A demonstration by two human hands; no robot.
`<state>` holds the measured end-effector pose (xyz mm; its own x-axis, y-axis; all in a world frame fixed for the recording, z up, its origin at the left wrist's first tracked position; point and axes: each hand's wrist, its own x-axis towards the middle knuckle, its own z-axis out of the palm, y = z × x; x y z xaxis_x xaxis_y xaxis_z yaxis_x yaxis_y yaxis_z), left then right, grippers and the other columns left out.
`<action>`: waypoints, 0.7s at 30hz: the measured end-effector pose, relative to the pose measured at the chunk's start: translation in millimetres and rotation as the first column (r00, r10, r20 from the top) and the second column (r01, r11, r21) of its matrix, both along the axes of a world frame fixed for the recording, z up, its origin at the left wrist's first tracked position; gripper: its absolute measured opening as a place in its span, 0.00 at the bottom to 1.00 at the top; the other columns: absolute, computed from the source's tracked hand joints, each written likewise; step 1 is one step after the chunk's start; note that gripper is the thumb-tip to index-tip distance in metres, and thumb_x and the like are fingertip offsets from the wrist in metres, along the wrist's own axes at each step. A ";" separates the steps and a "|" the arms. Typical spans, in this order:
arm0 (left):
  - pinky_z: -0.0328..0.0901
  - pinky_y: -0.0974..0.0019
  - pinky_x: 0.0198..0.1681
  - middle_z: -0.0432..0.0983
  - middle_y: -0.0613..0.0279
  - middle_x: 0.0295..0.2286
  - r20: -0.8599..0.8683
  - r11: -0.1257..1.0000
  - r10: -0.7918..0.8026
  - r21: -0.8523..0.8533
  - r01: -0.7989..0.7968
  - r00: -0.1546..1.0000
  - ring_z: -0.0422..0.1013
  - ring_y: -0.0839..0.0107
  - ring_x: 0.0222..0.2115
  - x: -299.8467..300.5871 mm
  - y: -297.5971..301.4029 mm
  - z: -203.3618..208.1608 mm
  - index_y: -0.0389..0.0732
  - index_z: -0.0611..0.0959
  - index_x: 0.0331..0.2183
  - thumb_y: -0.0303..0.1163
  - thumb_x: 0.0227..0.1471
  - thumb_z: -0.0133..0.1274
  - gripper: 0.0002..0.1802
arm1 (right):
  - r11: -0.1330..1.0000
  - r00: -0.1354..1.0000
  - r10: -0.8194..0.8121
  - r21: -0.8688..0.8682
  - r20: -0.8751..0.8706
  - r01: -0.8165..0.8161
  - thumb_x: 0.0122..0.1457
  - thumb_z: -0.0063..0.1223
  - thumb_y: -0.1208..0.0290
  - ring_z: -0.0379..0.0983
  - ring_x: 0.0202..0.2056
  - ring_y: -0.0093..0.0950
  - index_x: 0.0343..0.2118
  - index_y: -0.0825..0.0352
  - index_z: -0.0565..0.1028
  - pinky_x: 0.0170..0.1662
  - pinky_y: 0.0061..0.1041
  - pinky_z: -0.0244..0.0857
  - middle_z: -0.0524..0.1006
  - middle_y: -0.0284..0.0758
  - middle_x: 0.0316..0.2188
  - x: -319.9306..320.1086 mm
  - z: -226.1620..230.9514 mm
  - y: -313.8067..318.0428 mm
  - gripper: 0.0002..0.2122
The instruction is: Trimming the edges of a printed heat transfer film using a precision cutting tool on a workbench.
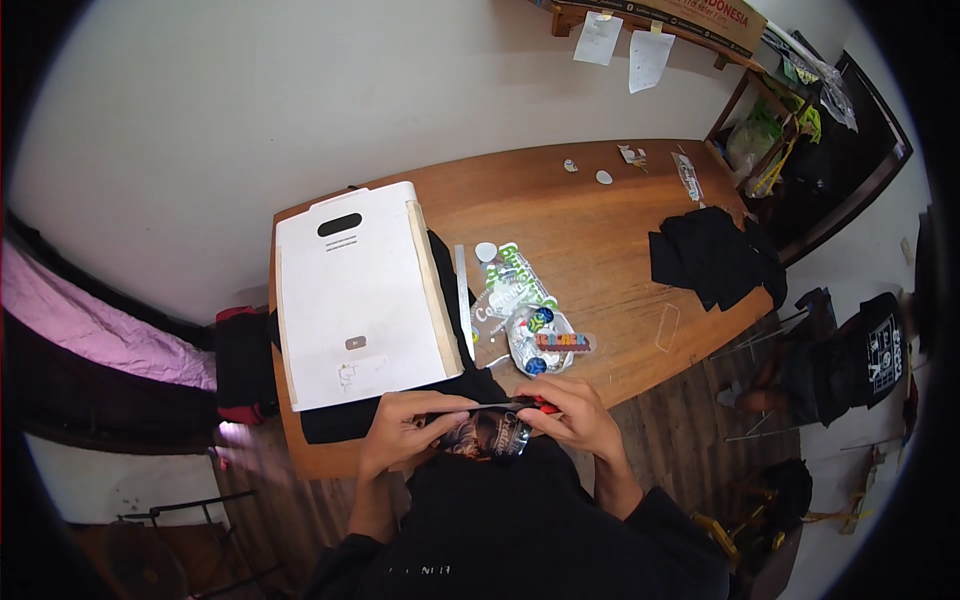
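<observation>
Close to my body, just off the table's near edge, my left hand [412, 428] pinches a dark printed sheet [485, 437] with an orange-brown picture on it. Red-handled scissors [541, 405] are gripped in my right hand [577, 415]. Their blades point left along the sheet's upper edge, toward my left fingers. How far the blades are apart cannot be made out. Just beyond my hands stands a clear plastic bowl [528, 357] holding colourful printed cutouts. Behind it lie green and white lettered film pieces [517, 272].
A white board [365, 290] with an oval slot lies over black cloth [340, 428] at the table's left, beside a long ruler [463, 300]. Folded black cloth [715, 258] rests at the right end. Small scraps [604, 177] lie far back. Another person [850, 350] is at the right.
</observation>
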<state>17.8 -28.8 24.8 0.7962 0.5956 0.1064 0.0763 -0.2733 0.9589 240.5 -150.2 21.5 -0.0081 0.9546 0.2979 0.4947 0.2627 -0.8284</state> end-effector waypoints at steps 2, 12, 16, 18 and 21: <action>0.68 0.73 0.32 0.80 0.57 0.29 0.004 1.000 0.001 0.008 -0.001 1.000 0.76 0.72 0.28 -0.1 0.6 -1.6 0.36 0.84 0.35 0.23 0.46 0.57 0.10 | 1.000 1.000 0.001 0.010 -0.001 -0.001 0.51 0.57 0.73 0.70 0.23 0.33 0.34 0.71 0.73 0.26 0.26 0.61 0.72 0.38 0.23 -0.3 -0.3 0.7 0.10; 0.68 0.73 0.32 0.80 0.57 0.29 0.000 1.000 -0.010 0.022 0.010 1.000 0.76 0.72 0.28 -7.3 5.5 -8.2 0.36 0.83 0.35 0.23 0.46 0.57 0.11 | 0.999 1.000 -0.003 0.035 0.006 0.003 0.52 0.56 0.73 0.70 0.22 0.32 0.34 0.71 0.74 0.25 0.25 0.61 0.72 0.38 0.22 -7.6 -13.4 4.2 0.09; 0.68 0.73 0.32 0.80 0.57 0.29 -0.009 1.000 -0.005 0.018 0.005 1.000 0.76 0.72 0.28 -6.7 3.9 -5.3 0.36 0.84 0.35 0.23 0.46 0.57 0.11 | 0.999 1.000 -0.011 0.051 -0.003 0.011 0.51 0.59 0.70 0.69 0.20 0.32 0.34 0.71 0.73 0.23 0.26 0.61 0.72 0.37 0.22 -8.8 -12.5 5.6 0.11; 0.68 0.73 0.31 0.80 0.57 0.29 -0.009 1.000 0.003 -0.007 -0.003 1.000 0.76 0.72 0.27 -6.6 3.5 -5.6 0.37 0.84 0.35 0.23 0.46 0.57 0.10 | 0.999 1.000 -0.008 0.049 -0.008 0.009 0.51 0.59 0.70 0.69 0.20 0.32 0.34 0.71 0.73 0.23 0.26 0.61 0.72 0.37 0.22 -8.2 -12.3 5.0 0.11; 0.68 0.73 0.31 0.80 0.57 0.29 -0.007 1.000 0.008 -0.015 -0.008 1.000 0.76 0.72 0.27 -7.3 4.2 -6.2 0.37 0.84 0.35 0.23 0.46 0.57 0.10 | 0.999 1.000 -0.006 0.043 -0.013 0.006 0.51 0.59 0.70 0.69 0.20 0.32 0.34 0.71 0.73 0.23 0.26 0.61 0.72 0.37 0.22 -8.2 -11.3 5.1 0.11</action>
